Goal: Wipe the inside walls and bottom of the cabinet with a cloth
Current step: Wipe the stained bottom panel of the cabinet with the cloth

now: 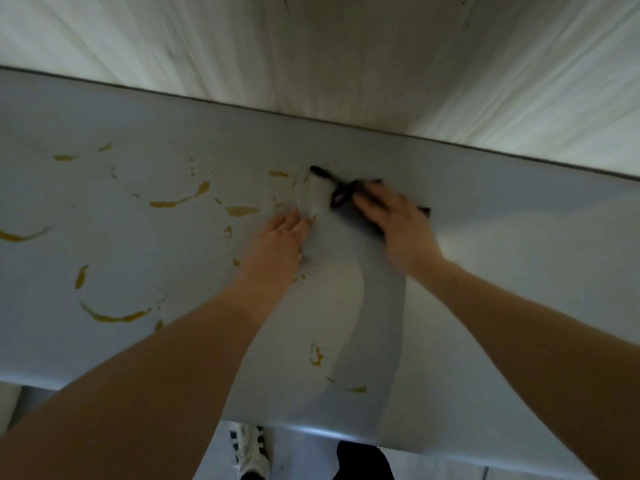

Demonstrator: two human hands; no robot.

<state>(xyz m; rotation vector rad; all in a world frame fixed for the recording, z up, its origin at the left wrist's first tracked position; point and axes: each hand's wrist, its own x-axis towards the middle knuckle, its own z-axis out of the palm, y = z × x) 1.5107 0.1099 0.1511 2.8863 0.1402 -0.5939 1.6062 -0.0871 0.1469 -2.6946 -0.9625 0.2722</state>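
The cabinet's grey bottom panel [502,237] runs across the view, marked with several yellow-brown streaks [176,201]. A dark cloth [341,195] lies on the panel near the back wall. My right hand [391,216] presses flat on the cloth, blurred by motion, with its fingers spread over it. My left hand [285,233] rests flat on the panel just left of the cloth, fingers straight, next to a paler patch [313,199] of the surface.
The pale, wood-grained back wall [346,57] rises behind the panel. More yellow-brown stains lie at the left and near the front edge [317,355]. Below the front edge a white shoe [249,448] and a dark trouser leg [360,462] stand on the floor.
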